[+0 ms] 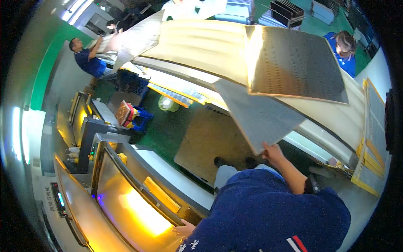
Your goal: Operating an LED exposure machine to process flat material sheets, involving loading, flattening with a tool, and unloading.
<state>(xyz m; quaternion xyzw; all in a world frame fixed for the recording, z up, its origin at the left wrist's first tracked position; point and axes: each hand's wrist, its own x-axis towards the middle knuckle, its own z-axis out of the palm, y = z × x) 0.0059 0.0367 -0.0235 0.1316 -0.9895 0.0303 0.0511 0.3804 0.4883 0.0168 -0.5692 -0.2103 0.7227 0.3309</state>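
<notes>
My right hand (273,155) pinches the near corner of a thin grey panel (260,115). The panel slants from the hand up to the conveyor belt (201,44), and its far part reaches the belt's near edge. A larger, metallic-looking perforated panel (298,63) lies on the belt just beyond it, copper-toned along its near edge. At lower left, my left hand (184,229) rests with fingers stretched out at the frame edge of an open machine (147,185). Yellow light shines off the machine's flat bed near those fingers.
Another pale panel (140,38) lies at the belt's far left, near a person in dark blue (90,61). A second person in blue (344,50) is at the far right. Yellow-edged frames (373,138) lean at the belt's right end. A brown board (210,143) covers the floor ahead.
</notes>
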